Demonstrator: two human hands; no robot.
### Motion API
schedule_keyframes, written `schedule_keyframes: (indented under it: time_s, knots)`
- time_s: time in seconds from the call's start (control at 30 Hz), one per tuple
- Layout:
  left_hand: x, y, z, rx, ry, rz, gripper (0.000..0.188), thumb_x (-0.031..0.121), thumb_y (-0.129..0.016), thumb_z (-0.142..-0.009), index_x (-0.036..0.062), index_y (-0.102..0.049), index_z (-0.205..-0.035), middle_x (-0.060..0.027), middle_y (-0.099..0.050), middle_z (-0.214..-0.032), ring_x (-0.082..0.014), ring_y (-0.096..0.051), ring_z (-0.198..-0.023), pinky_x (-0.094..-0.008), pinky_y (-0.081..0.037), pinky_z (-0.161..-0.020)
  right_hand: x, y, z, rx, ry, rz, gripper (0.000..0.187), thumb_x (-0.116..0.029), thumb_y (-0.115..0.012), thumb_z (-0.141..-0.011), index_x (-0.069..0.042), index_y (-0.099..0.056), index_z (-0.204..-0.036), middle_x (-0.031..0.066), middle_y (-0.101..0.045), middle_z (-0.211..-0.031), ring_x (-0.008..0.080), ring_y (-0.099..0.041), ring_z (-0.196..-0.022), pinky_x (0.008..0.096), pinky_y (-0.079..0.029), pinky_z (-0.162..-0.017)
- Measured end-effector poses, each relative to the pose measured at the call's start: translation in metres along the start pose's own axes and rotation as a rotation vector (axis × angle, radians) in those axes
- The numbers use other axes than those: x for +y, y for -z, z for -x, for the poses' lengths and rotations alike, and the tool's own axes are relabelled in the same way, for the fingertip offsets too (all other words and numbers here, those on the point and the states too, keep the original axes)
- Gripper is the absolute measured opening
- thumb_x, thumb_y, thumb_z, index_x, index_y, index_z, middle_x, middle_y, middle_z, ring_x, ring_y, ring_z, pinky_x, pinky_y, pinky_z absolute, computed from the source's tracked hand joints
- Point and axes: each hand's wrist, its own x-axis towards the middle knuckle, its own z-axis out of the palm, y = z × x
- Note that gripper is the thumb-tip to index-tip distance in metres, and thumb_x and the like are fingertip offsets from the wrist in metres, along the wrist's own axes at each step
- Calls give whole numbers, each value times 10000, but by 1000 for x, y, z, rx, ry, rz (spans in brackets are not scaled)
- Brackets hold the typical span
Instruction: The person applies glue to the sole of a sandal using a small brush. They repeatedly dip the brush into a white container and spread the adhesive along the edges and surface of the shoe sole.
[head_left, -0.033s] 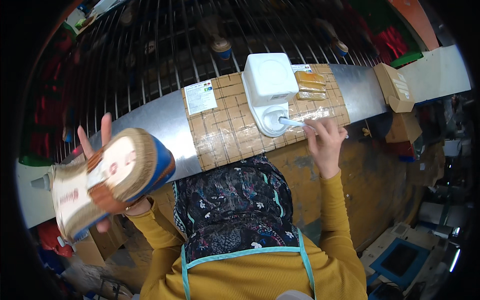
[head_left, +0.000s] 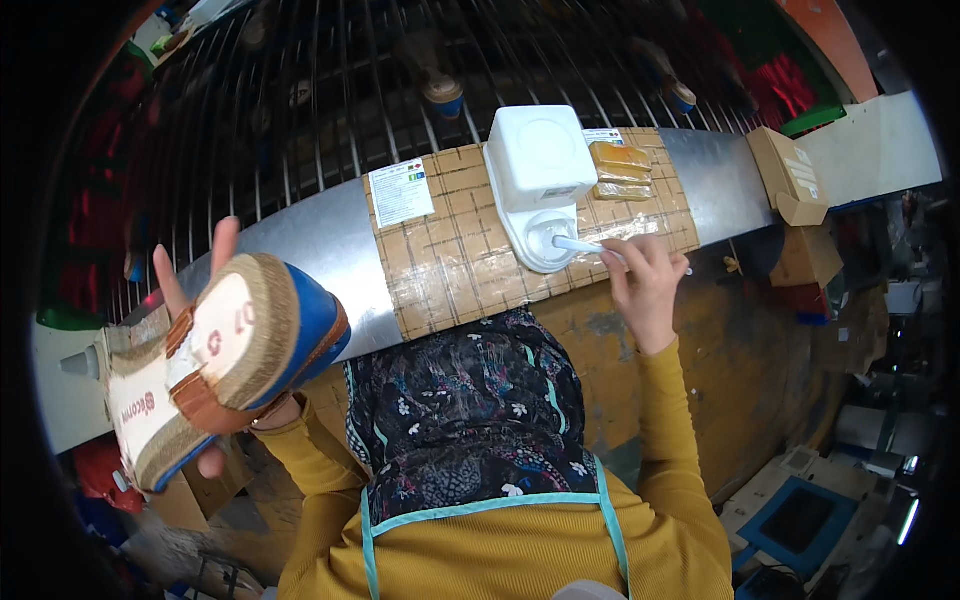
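A shoe (head_left: pixel 222 345) with a pale underside, jute-like edging, a blue side and a brown strap fills the left of the head view, its bottom turned up toward me. My left hand (head_left: pixel 226 245) holds it from behind; two fingers stick out past its far edge, while the palm is hidden. Between the fingertips of my right hand (head_left: pixel 645 280) is a thin brush with a white handle (head_left: pixel 582 245). Its tip dips into the round cup of a white dispenser (head_left: pixel 543 160), so the bristles cannot be made out.
The dispenser stands on a taped cardboard sheet (head_left: pixel 450 250) over a metal ledge (head_left: pixel 715 185). Amber blocks (head_left: pixel 622 172) and a printed label (head_left: pixel 402 192) lie on the sheet. Beyond are metal rollers (head_left: pixel 330 120) with shoes below or among them. A cardboard box (head_left: pixel 790 175) sits right.
The shoe has turned slightly, and more of its blue side shows. My right hand has moved a little left, with the brush shifting in the cup.
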Motion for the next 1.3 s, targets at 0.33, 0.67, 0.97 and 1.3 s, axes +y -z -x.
schedule_keyframes:
  time_s: [0.33,0.67,0.97,1.3]
  knots:
    - [46,1,41,-98,115,-724,1061,610,-743,-630,237,-244,-1488,-63,-247,-1533,-340,-273,-1399,-591,-253,-1142,5,-10,-2,93,9,76,131,-159,-738,-810,-158,-706,-937,2,-588,-821,159,-558,-790,351,-309,-773]
    - [-23,-21,32,491,-460,-579,1115,561,-846,-617,56,-322,-1463,-140,-403,-1474,-315,-402,-1353,-536,-342,-1117,1,-25,8,87,68,194,105,-217,-735,-816,-183,-723,-915,-30,-616,-795,137,-559,-741,366,-292,-780]
    - [-28,5,32,507,-412,-589,991,492,-790,-737,6,-305,-1452,-139,-420,-1451,-300,-432,-1322,-473,-323,-1133,-2,-25,4,85,116,214,67,-214,-721,-828,-176,-707,-882,-33,-606,-798,138,-553,-755,366,-290,-776]
    - [-44,6,3,362,-435,-570,970,449,-767,-778,27,-241,-1476,-132,-379,-1471,-312,-404,-1335,-469,-342,-1121,11,-8,5,-189,-379,-336,210,-225,-626,-941,-44,-654,-837,2,-509,-579,97,-437,-511,248,-303,-539]
